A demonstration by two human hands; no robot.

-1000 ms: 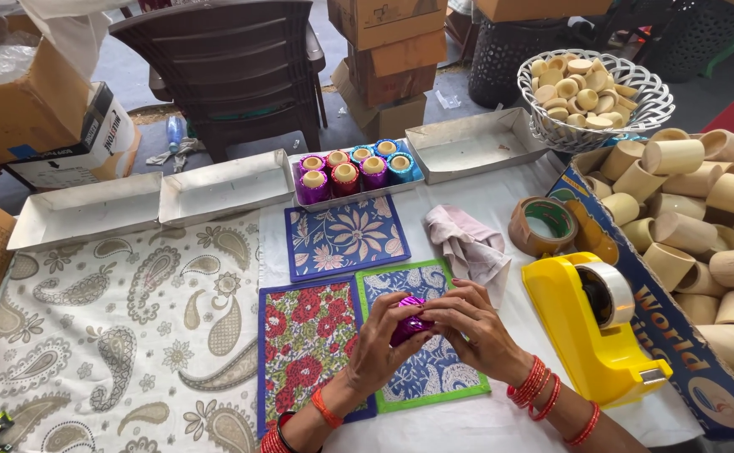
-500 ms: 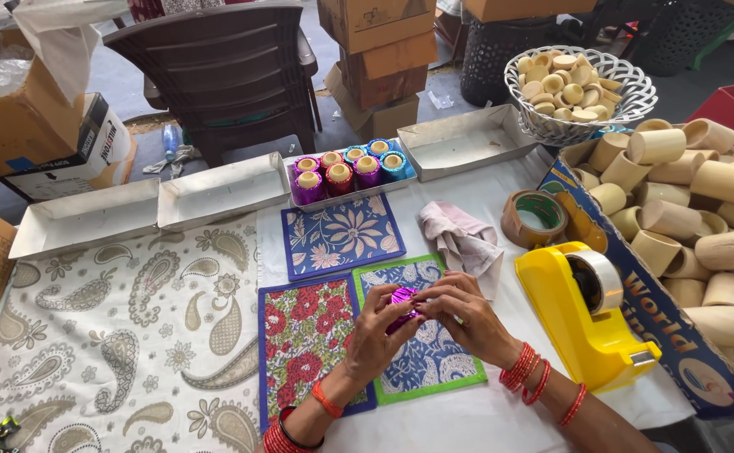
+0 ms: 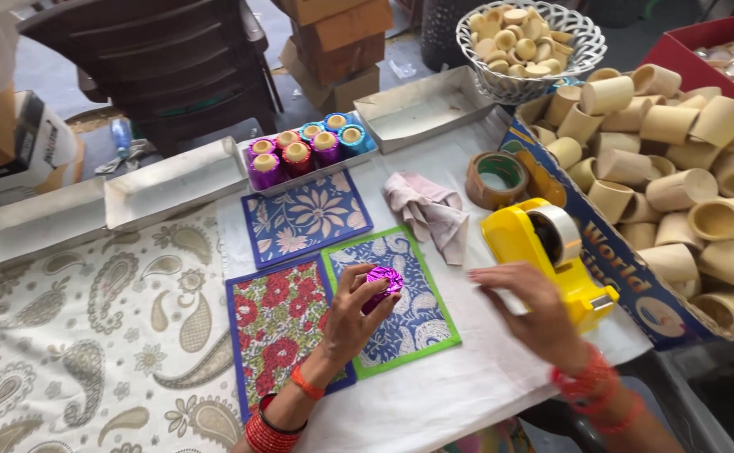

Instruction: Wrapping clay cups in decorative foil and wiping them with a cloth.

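Observation:
My left hand [image 3: 352, 315] grips a small cup wrapped in shiny purple foil [image 3: 382, 284], held over a green-edged patterned paper square [image 3: 404, 323]. My right hand [image 3: 528, 310] is off the cup, fingers spread, hovering just beside the yellow tape dispenser [image 3: 551, 252]. A red floral square [image 3: 273, 323] lies under my left wrist, and a blue floral square [image 3: 304, 216] lies behind it. Several foil-wrapped cups [image 3: 304, 149] in purple, pink and blue stand in a silver tray.
A pink cloth [image 3: 428, 211] and a brown tape roll [image 3: 496, 178] lie behind the dispenser. A cardboard box of plain clay cups [image 3: 677, 184] fills the right. A white basket of cups [image 3: 528, 38] and an empty silver tray [image 3: 421, 109] sit behind; more trays [image 3: 98, 205] lie left.
My right hand let go of the purple cup and moved right toward the tape dispenser. My left hand keeps holding the cup over the green-edged square.

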